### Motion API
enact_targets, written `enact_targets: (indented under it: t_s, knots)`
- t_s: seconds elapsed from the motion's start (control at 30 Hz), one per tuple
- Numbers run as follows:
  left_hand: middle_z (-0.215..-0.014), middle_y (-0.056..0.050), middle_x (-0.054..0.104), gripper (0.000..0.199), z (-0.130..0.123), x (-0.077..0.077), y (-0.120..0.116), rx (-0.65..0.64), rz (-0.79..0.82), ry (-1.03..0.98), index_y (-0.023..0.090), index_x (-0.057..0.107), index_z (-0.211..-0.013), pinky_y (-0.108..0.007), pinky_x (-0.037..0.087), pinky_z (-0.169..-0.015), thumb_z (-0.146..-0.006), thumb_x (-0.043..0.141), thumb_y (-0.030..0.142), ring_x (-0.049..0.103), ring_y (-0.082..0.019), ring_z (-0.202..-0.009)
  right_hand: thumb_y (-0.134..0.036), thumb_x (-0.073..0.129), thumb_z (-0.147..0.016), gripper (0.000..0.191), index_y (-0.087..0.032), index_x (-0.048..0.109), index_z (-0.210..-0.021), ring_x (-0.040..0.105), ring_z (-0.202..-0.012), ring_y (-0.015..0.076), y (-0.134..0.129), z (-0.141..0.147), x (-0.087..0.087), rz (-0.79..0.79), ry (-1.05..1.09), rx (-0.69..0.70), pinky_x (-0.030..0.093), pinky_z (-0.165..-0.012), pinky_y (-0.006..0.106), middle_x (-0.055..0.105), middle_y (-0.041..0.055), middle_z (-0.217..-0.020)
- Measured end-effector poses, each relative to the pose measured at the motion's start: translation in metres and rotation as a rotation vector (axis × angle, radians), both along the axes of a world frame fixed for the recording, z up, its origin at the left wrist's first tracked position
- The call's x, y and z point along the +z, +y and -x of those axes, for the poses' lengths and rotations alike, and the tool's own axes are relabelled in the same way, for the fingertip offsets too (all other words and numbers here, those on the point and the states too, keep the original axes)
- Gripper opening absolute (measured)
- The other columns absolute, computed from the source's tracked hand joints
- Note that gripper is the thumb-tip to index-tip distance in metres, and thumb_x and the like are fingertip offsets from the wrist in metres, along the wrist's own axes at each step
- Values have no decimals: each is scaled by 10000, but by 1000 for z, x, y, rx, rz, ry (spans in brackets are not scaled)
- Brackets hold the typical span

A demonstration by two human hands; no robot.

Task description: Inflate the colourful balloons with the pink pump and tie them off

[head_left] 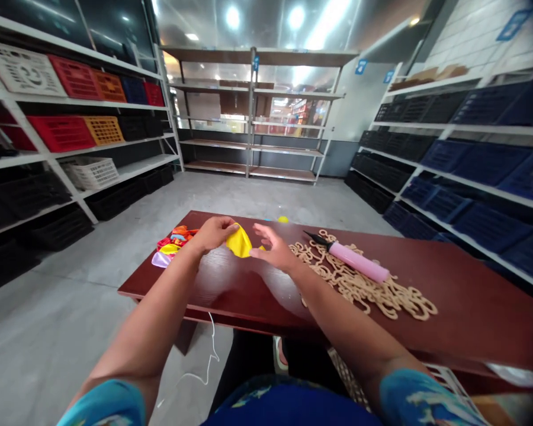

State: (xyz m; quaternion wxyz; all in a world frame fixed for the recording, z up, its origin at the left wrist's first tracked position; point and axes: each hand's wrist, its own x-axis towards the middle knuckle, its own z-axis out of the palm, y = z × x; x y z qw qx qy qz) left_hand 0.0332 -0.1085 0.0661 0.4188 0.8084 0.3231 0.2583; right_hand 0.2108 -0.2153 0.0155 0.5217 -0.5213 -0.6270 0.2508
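Note:
A limp yellow balloon-like piece [238,241] hangs over the dark red table [231,296]. My left hand [215,232] pinches its upper left edge between thumb and fingers. My right hand [273,247] is at the piece's right side, fingers spread apart, with the thumb close to its lower right edge. Left of my left hand lies a small pile of flat, colourful pieces [175,244] in red, orange, yellow and lilac. On the right, a pink hand pump [357,261] with a black nozzle rests on a heap of beige curly strands [359,293].
Shelves with red, orange, white and black crates [62,133] stand at the left. Dark blue and black crates [479,160] fill the right shelves. A rack [251,118] stands behind the table. A white cord [213,349] hangs below the front edge.

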Motion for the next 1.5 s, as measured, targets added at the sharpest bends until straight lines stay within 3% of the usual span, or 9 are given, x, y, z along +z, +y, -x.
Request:
enact_targets:
  t_s: [0.13, 0.37, 0.53, 0.7, 0.93, 1.1, 1.27, 1.4, 1.5]
  knots:
    - [-595, -21, 575, 247, -28, -11, -18, -224, 266, -83, 143, 609, -735, -209, 350, -448, -680, 616, 384, 478, -95, -474, -321, 683, -636, 520, -230, 531, -1124, 571, -962, 206, -7, 0, -7, 149, 144, 109, 476, -798, 361, 602, 66, -1080]
    - [-793, -92, 618, 541, -65, -56, -35, 38, 760, -541, 115, 594, -896, -269, 446, -589, -732, 458, 613, 576, -149, -660, -349, 582, -721, 277, -203, 595, -956, 589, -691, 129, -19, -18, -11, 153, 357, 23, 487, -637, 268, 642, 1, -805]
    - [-928, -130, 623, 725, -83, -76, -65, -381, 1020, -682, 130, 577, -1037, -335, 461, -701, -664, 400, 726, 593, -227, -841, -361, 552, -749, 323, -219, 576, -1037, 570, -621, 124, -27, -30, 6, 99, 309, -62, 470, -532, 241, 627, -6, -737]
    - [-899, -96, 635, 429, -98, -87, -77, -532, 995, -591, 129, 593, -981, -276, 451, -701, -615, 734, 301, 598, -185, -827, -326, 563, -744, 312, -198, 594, -1027, 540, -542, 110, -24, -48, 20, 85, 193, -25, 435, -458, 224, 628, 3, -706]
    - [-605, -24, 558, 173, -131, -97, -73, -502, 1089, -403, 118, 550, -762, -195, 374, -457, -707, 655, 242, 489, -69, -464, -318, 582, -724, 354, -204, 575, -1059, 602, -690, 147, -15, -76, 13, 110, 109, 69, 493, -573, 262, 655, 33, -879]
    - [-498, 37, 391, 233, -147, -92, -46, -336, 1241, -687, 125, 569, -798, -171, 298, -395, -818, 495, 345, 350, -43, -395, -379, 667, -638, 580, -214, 494, -1166, 529, -1035, 240, -37, -135, 4, 166, -305, -342, 423, -860, 395, 559, 94, -1167]
    - [-603, 0, 486, 235, -139, -94, -10, -90, 1129, -1029, 176, 608, -880, -197, 377, -494, -864, 390, 262, 430, -63, -494, -492, 625, -659, 535, -173, 543, -1081, 464, -1068, 381, -88, -204, -16, 524, -791, -911, 323, -835, 573, 550, 173, -1142]
    - [-705, -16, 562, 206, -133, -107, 2, -20, 1132, -1143, 184, 618, -902, -208, 425, -586, -832, 429, 147, 496, -60, -576, -496, 595, -689, 514, -192, 524, -1097, 544, -948, 325, -120, -223, -36, 710, -912, -833, 375, -776, 487, 587, 148, -1063]
    - [-731, -17, 587, 210, -133, -113, 8, 38, 1174, -1193, 181, 626, -876, -220, 451, -647, -825, 434, 111, 540, -62, -628, -432, 544, -747, 447, -195, 499, -1123, 562, -912, 275, -129, -213, -38, 626, -995, -828, 395, -749, 395, 592, 127, -1049]
